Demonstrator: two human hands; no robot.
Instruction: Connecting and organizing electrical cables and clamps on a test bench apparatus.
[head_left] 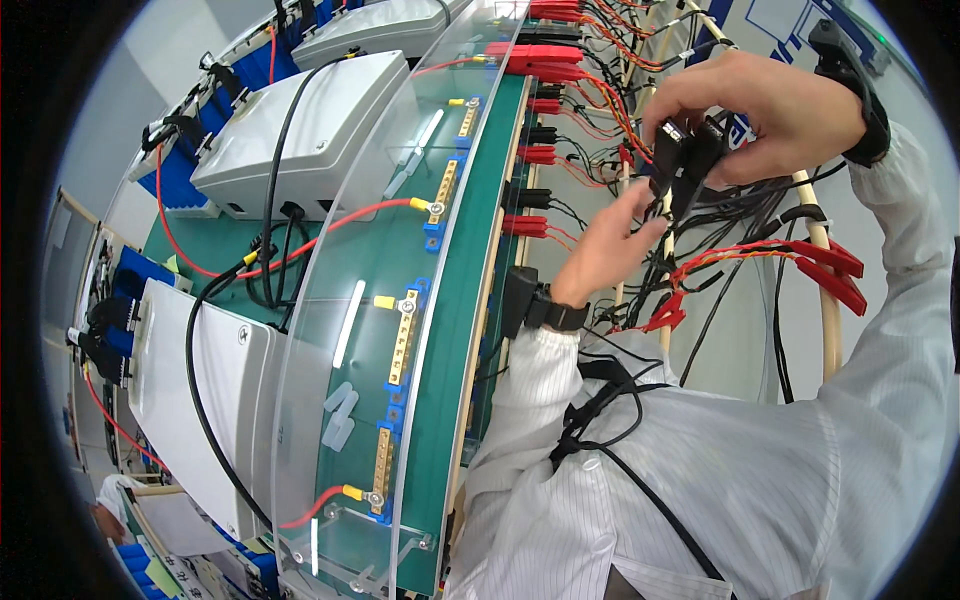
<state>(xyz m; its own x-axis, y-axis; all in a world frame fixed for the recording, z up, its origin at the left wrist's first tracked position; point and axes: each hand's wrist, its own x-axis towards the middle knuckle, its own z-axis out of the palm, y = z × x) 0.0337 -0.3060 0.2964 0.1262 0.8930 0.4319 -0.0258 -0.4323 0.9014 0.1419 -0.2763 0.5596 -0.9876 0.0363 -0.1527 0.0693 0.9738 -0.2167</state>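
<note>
White pinstriped work coat [700, 440] takes up the bottom right, closest to the lens, with a thin black cord [572, 438] tied around the front. Up top right, the right hand [790, 112] has a chunky black plastic clip [668, 160] pinched between thumb and fingers, so yeah, that's a proper grip. Left hand [610, 255] is just below, fingertips at the clip's lower end; honestly can't tell if it's grasping or only touching. Clip's up in the air over a tangle of dark cables [735, 225], right of the green bench [465, 300]. Along the bench edge runs a row of red and black plastic clips [540, 62]. Clear acrylic cover [300, 380] sits over brass terminal bars [403, 345], big white boxes [205, 390] further left. Long red clips [832, 285] hang by a cream pole [832, 345].
</note>
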